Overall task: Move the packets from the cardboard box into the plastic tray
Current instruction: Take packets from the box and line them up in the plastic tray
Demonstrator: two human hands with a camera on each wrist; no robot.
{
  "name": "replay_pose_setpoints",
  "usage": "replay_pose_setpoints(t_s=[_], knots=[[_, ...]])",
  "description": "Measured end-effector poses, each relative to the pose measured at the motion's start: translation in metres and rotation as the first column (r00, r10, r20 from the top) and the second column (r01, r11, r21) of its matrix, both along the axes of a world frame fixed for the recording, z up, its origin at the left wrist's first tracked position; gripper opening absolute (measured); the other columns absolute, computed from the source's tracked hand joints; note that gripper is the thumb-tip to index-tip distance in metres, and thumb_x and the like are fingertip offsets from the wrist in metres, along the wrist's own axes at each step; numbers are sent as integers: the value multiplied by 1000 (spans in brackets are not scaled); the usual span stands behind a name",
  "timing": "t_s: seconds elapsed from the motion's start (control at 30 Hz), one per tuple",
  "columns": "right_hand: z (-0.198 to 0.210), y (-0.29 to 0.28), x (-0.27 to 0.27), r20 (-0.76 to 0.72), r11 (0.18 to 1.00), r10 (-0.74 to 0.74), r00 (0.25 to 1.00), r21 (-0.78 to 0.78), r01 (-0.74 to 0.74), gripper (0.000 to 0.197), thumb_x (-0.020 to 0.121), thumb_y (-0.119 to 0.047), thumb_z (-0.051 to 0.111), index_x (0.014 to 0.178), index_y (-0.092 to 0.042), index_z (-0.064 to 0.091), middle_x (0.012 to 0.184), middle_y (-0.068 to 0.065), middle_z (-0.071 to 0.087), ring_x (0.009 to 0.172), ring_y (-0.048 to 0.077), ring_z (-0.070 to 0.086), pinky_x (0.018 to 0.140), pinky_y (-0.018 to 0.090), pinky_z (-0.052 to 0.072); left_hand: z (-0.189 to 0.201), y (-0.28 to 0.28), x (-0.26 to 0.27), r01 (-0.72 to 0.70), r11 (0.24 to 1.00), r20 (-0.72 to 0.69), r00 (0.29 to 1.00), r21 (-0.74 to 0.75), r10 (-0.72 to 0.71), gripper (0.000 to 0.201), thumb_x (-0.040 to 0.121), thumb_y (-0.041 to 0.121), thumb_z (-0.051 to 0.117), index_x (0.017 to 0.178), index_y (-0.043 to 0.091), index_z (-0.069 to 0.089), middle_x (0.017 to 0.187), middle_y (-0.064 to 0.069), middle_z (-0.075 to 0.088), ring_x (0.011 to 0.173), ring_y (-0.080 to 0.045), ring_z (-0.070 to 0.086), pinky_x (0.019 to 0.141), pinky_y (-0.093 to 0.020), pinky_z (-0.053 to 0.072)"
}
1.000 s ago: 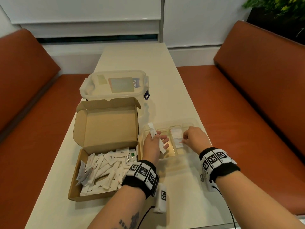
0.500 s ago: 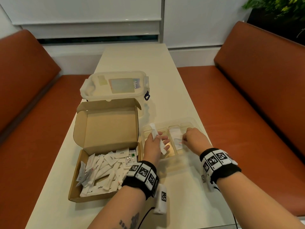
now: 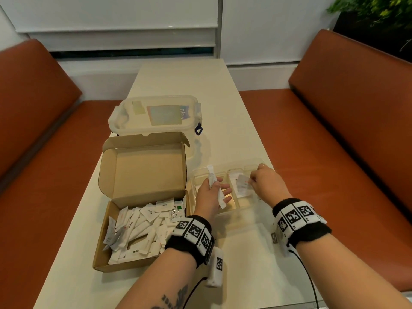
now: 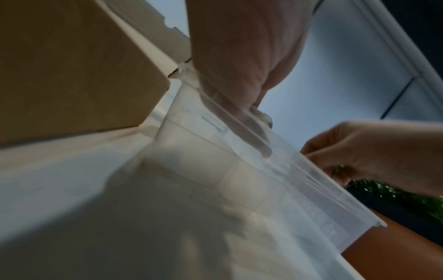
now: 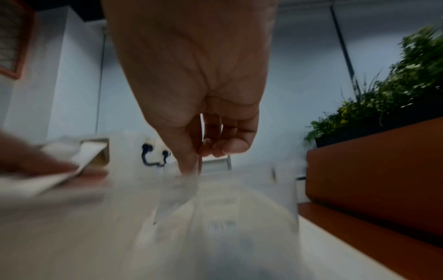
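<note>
An open cardboard box (image 3: 100,260) at the table's left holds several white packets (image 3: 142,230). Right of it stands the clear plastic tray (image 3: 245,162) with compartments. My left hand (image 3: 208,198) grips a few white stick packets (image 3: 213,182) over the tray's left compartment. My right hand (image 3: 268,185) pinches a flat white packet (image 3: 242,186) with red print, tilted up over the middle compartment, where other flat packets lie. In the left wrist view the left hand (image 4: 242,56) is above the tray wall (image 4: 239,180). The right wrist view shows thumb and fingers (image 5: 191,157) pinched together.
A lidded clear plastic container (image 3: 156,114) stands just behind the box's raised lid (image 3: 145,172). Orange benches (image 3: 334,152) run along both sides of the narrow table (image 3: 200,85). A plant (image 3: 379,10) sits at the far right.
My right hand has shifted slightly right and tipped the flat packet up in the middle compartment. The left hand with its stick packets has barely moved.
</note>
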State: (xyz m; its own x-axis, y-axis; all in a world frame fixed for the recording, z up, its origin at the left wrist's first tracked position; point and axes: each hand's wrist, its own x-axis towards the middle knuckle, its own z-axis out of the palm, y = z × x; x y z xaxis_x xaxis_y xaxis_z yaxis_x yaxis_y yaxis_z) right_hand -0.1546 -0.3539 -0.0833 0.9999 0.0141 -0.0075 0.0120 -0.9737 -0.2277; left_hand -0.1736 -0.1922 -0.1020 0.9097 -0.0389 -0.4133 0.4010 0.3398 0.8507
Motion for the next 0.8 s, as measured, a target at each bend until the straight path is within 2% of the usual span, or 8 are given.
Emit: replay_pose_setpoints(t_s=[0.1, 0.2, 0.27, 0.4, 0.53, 0.67, 0.73, 0.8], knots=[[12, -5, 3, 43, 1000, -13, 999, -13, 13, 23, 95, -19, 49, 98, -6, 67, 106, 8, 54, 93, 23, 57, 76, 28, 47, 0, -1, 0, 17, 1000, 16, 1000, 20, -17, 17, 101, 11, 37, 108, 5, 51, 92, -13, 62, 80, -20, 63, 69, -32, 53], [16, -3, 4, -79, 998, 16, 997, -57, -20, 20, 93, -14, 51, 93, -7, 70, 105, 8, 59, 89, 23, 60, 77, 27, 49, 0, -1, 0, 17, 1000, 26, 999, 17, -18, 18, 101, 11, 37, 111, 4, 51, 91, -13, 62, 79, -20, 63, 69, -32, 52], [13, 2, 2, -154, 996, 44, 987, -71, -56, 18, 92, -11, 53, 89, -6, 70, 102, 9, 61, 85, 23, 60, 71, 26, 46, -1, -1, -1, 12, 1000, 28, 1000, 8, -13, 18, 101, 10, 38, 111, 3, 51, 90, -13, 62, 77, -20, 63, 66, -30, 52], [3, 5, -1, -140, 994, 69, 988, -73, -80, 21, 94, -14, 51, 94, -7, 71, 105, 9, 57, 93, 25, 59, 72, 27, 43, -3, -1, -1, 18, 1000, 41, 999, 24, -19, 18, 100, 10, 40, 111, 5, 53, 89, -11, 64, 79, -19, 65, 68, -31, 54], [-9, 6, -3, -132, 996, 63, 989, -62, -71, 26, 96, -11, 45, 99, -4, 70, 107, 11, 57, 93, 26, 59, 74, 27, 44, -4, 0, 1, 20, 999, 41, 999, 32, -21, 18, 101, 11, 39, 111, 5, 53, 89, -10, 64, 80, -19, 65, 69, -31, 55], [-12, 5, -5, -106, 999, 31, 994, 43, -27, 24, 95, -17, 50, 95, -4, 70, 101, 9, 57, 91, 24, 57, 76, 27, 42, -5, 0, 0, 21, 999, 45, 999, 31, -22, 17, 101, 11, 39, 110, 6, 53, 92, -11, 63, 83, -21, 65, 70, -32, 55], [-7, 1, -5, -66, 986, -39, 997, 162, 49, 24, 93, -19, 54, 86, -2, 69, 89, 10, 59, 82, 24, 58, 72, 29, 44, -5, 0, 0, 20, 999, 44, 999, 36, -22, 17, 101, 11, 39, 110, 7, 53, 94, -10, 62, 86, -22, 64, 71, -33, 55], [0, -4, -5, -14, 940, -111, 994, 323, 109, 26, 91, -19, 58, 79, 2, 67, 76, 8, 57, 70, 21, 54, 68, 33, 47, -4, -1, 1, 18, 999, 45, 999, 38, -20, 17, 101, 10, 38, 110, 7, 52, 93, -9, 60, 80, -20, 63, 65, -30, 57]])
